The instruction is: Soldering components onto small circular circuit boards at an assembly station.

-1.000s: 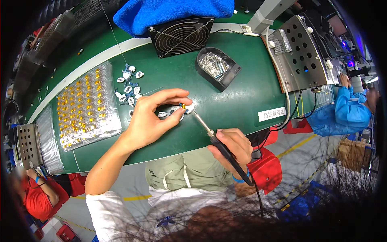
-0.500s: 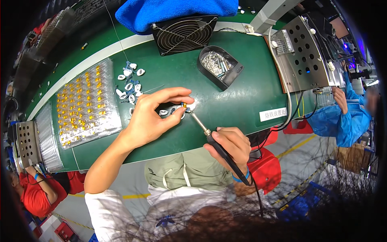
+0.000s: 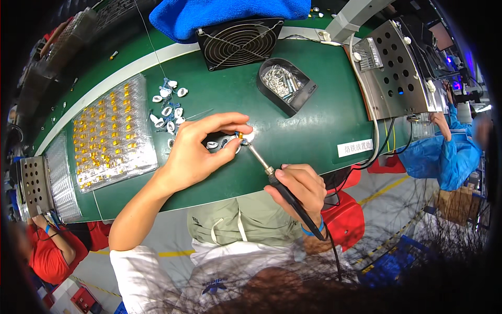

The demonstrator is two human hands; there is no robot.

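My left hand rests on the green bench, thumb and forefinger pinching a small yellow part with blue wires. My right hand grips a black-handled soldering iron, its metal tip touching that part. Small white ring-shaped parts with blue leads lie in a loose cluster just beyond my left hand.
A clear tray of several yellow parts lies at the left. A black stand with metal wool, a black fan and a blue cloth sit behind. A perforated metal box stands right. Other people work at both sides.
The soldering iron tip has stayed at the pinched part, and both hands have hardly moved.
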